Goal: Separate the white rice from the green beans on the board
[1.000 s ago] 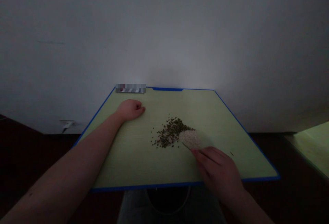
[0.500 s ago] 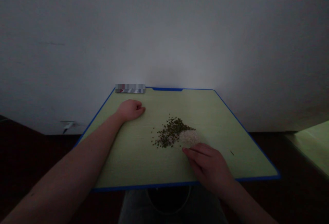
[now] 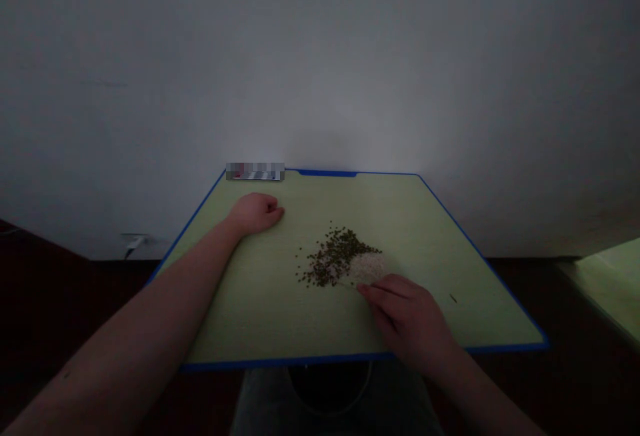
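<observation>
The work at this moment sits where a small mound of white rice [image 3: 367, 268] meets a loose scatter of dark green beans [image 3: 333, 259], both lying right of centre on a green board [image 3: 280, 363] with a blue edge. The right hand [image 3: 407, 319] is at the lower right of the rice, with its fingers together and slightly curled and its fingertips [image 3: 364, 292] just below the mound's edge. A thin pale strip [image 3: 349, 283] runs from near those fingertips along the foot of the piles, but it's too small and dim to say what it is or whether the hand has hold of it. The rice and beans touch and mix a little along their shared edge, so I'd judge that any move there calls for a light, careful touch. The left hand [image 3: 256, 213] rests on the upper left of the board, curled into a loose fist well apart from the piles, with nothing visible in it
</observation>
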The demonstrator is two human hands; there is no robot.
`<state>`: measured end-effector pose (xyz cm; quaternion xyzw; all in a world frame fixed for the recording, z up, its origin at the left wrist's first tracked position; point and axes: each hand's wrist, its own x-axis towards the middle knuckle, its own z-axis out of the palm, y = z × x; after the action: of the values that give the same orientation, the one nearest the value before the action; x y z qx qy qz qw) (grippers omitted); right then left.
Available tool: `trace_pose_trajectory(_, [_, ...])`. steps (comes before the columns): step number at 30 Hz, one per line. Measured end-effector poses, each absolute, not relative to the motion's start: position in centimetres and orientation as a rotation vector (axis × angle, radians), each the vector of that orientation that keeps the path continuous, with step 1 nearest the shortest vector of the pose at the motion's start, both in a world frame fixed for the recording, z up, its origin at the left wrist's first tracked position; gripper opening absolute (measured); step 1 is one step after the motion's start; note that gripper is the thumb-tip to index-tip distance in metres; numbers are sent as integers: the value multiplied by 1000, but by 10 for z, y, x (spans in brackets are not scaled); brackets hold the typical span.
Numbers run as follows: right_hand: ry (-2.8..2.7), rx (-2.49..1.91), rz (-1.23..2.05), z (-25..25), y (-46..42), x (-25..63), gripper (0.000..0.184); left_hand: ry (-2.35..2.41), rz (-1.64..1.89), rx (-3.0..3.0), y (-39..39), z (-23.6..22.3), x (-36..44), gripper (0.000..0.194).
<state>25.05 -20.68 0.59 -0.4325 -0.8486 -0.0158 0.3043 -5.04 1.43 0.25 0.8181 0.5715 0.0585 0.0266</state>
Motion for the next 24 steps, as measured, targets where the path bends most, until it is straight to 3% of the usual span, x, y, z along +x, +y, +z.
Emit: trace_pose_trajectory(24, [-2209,-1169,-37,10,-203,259,27,1747,202,2532,16,1,-51,39])
